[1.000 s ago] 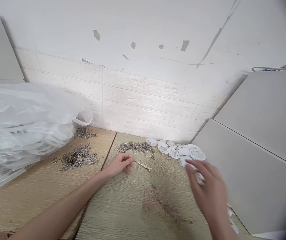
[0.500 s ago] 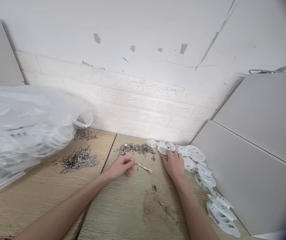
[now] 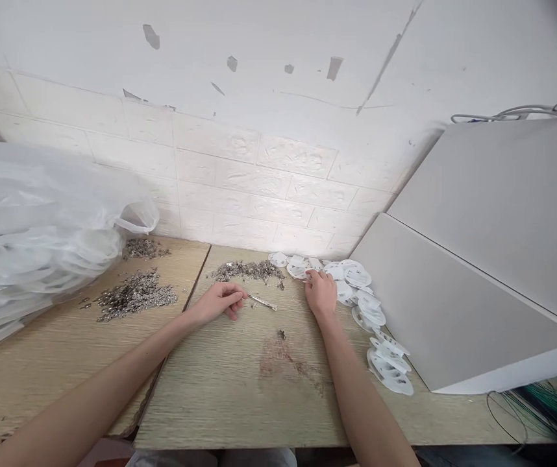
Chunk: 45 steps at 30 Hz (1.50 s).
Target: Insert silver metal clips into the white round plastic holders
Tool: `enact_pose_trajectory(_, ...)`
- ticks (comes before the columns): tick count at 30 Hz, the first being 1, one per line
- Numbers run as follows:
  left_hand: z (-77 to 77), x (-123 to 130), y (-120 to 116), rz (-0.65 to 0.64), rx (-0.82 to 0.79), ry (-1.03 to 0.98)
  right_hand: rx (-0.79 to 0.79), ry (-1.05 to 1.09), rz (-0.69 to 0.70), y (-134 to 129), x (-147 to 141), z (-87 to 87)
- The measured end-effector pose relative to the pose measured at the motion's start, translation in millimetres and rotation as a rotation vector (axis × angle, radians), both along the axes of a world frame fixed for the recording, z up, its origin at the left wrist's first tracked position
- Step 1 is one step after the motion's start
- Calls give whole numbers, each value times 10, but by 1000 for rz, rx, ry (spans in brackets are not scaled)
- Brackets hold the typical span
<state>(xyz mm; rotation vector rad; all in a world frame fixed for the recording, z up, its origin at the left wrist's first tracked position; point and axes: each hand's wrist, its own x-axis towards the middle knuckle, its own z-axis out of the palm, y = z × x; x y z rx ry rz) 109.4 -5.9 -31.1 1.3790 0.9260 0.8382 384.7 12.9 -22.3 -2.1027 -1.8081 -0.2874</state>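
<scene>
My left hand [image 3: 217,302] is closed, thumb and fingers pinching one end of a thin silvery metal strip [image 3: 265,302]. The strip slants away to the right, low over the tabletop. Just beyond that hand lies a pile of small metal parts [image 3: 247,270]. My right hand [image 3: 321,293] reaches the row of white discs by the wall. Its fingers are bent and closed at the edge of a white plastic disc [image 3: 297,267]; the exact grip is partly hidden. A few dark small metal pieces [image 3: 281,335] lie between my forearms.
More white discs [image 3: 389,366] run along the right side beside a pale box [image 3: 415,305]. Two further heaps of metal parts [image 3: 137,293] lie on the left board, next to a clear plastic bag [image 3: 39,214] filled with discs. A brick-patterned wall [image 3: 239,175] closes the back.
The view has shifted, bringing the table's front edge into sight. My right hand's fingers have drawn closer together at the discs. My left hand still holds the metal strip.
</scene>
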Motion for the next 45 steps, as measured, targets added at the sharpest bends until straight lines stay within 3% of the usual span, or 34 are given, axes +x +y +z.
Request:
enact_pose_trajectory(6, 47, -14, -35, -5, 9, 40, 20, 3, 175, 24, -22, 0)
enact_pose_trajectory(14, 62, -12, -42, 3, 8, 49, 5, 70, 253, 46, -28, -36)
enact_pose_trajectory(25, 100, -19, -63, -4, 10, 47, 3, 83, 266, 1, -83, 4)
enact_pose_trajectory(33, 39, -10, -51, -3, 54, 83, -4, 96, 285, -39, -106, -6)
enact_pose_trajectory(36, 134, -21, -104, -1, 117, 70, -25, 104, 290, -47, -114, -1)
enact_pose_trajectory(41, 348, -70, -199, 119, 258, -9, -16, 135, 294, -50, -107, -6)
enact_pose_trajectory(45, 240, -54, -183, 129, 298, 41, 7, 149, 290, -38, -112, -10)
